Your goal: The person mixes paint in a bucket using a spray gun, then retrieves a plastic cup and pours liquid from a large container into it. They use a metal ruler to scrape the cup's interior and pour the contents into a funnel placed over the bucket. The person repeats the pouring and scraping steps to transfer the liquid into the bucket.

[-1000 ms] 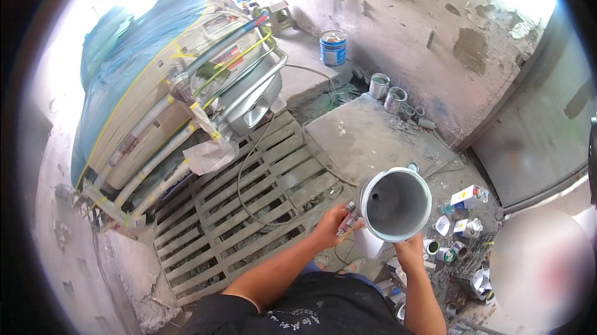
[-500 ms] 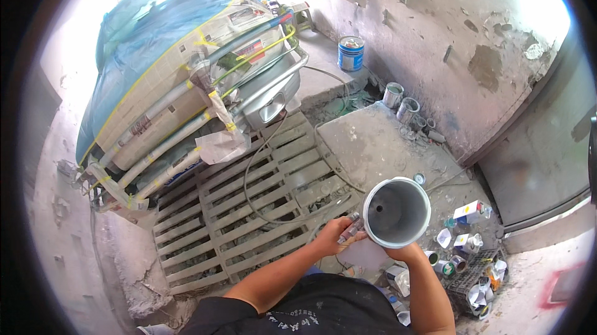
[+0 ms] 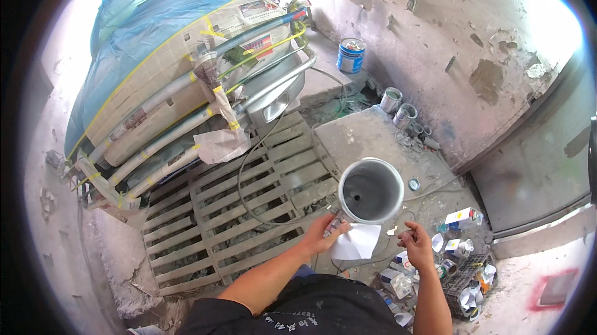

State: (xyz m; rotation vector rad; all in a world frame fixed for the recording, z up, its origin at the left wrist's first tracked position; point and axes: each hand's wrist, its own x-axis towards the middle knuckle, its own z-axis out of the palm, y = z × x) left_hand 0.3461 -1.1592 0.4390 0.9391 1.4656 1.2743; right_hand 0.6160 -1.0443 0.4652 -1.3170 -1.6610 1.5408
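My left hand [image 3: 328, 233] is closed round the metal body of a spray gun, mostly hidden by my fingers. On top of the gun sits a wide grey paint cup [image 3: 373, 190], its open mouth toward me and a dark hole in its bottom. A piece of white paper [image 3: 357, 243] hangs beside my left hand, below the cup; what holds it is hidden. My right hand [image 3: 418, 243] is raised to the right of the cup, apart from it. Its fingers are loosely bent with a gap at the thumb, and nothing shows in them.
Ahead on the left stands a vehicle masked with newspaper and blue film [image 3: 155, 42]. A hose [image 3: 240, 179] crosses the slatted floor grating [image 3: 199, 210]. Paint cans [image 3: 405, 116] stand by the wall. At right lie cartons, bottles and a black crate [image 3: 466, 288].
My right hand has come away from under the cup and moved to the right. The cup and my left hand have shifted left and slightly upward, and the white paper shows more fully.
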